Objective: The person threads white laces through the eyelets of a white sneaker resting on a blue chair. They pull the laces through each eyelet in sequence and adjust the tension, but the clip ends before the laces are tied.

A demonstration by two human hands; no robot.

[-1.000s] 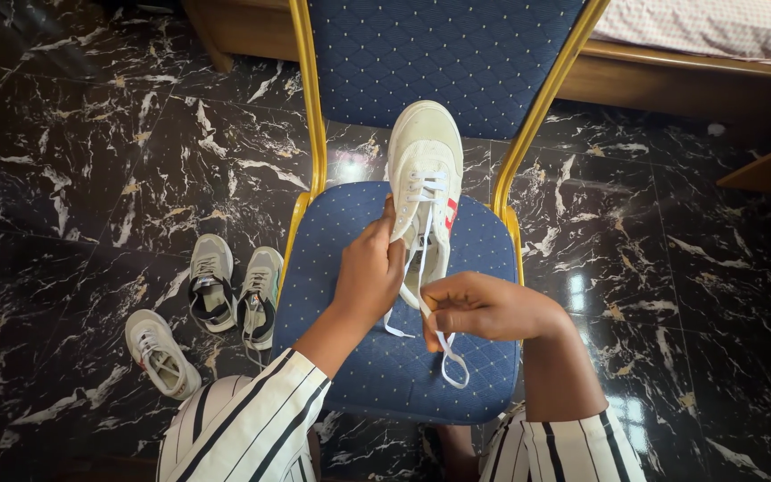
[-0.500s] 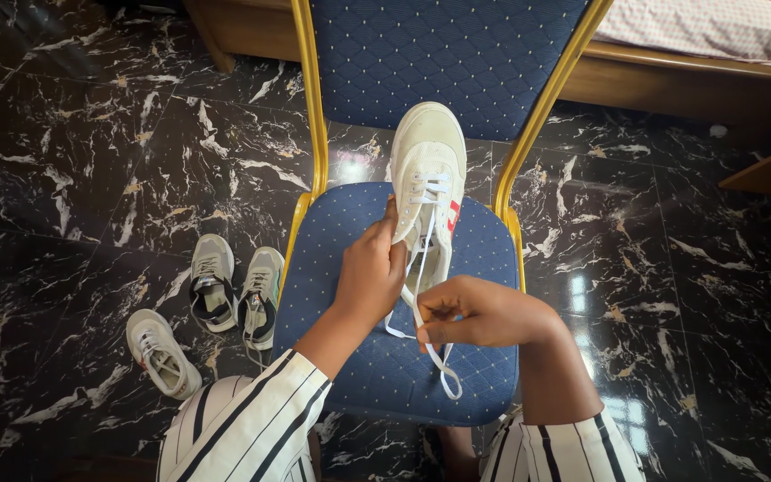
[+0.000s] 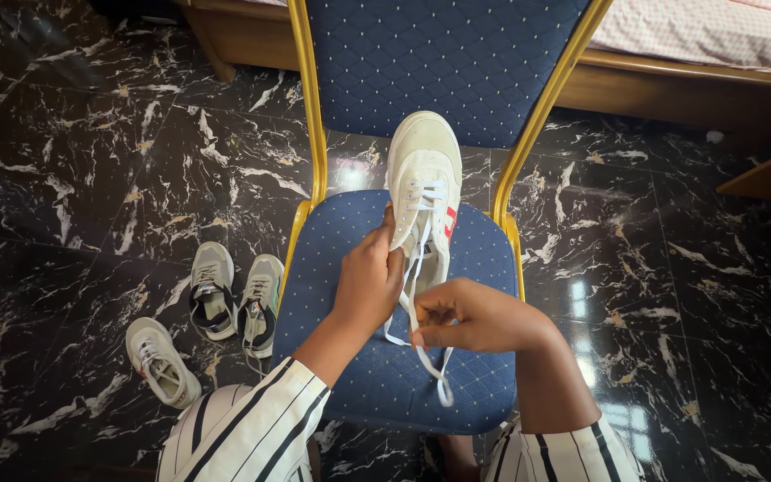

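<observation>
From the head camera, a white shoe [image 3: 423, 192] lies on the seat of a blue chair [image 3: 350, 232] with a gold frame, its toe pointing toward the chair back; the left hand [image 3: 369, 278] grips the shoe's near left side, fingers closed on the upper beside the eyelets; the right hand [image 3: 475, 314] pinches a white lace [image 3: 415, 268] between thumb and fingertips, the lace running taut from the upper eyelets down to the pinch, its free end hanging in a small loop over the front of the seat; only the rows nearest the toe look laced, while the eyelets nearer the opening appear open, so the lacing seems partly done with several rows and the knot left; on the dark marble floor [image 3: 73, 161] to the left stand a pair of grey shoes [image 3: 234, 295] and, near them, a single white shoe [image 3: 162, 361]; striped sleeves cover both forearms.
</observation>
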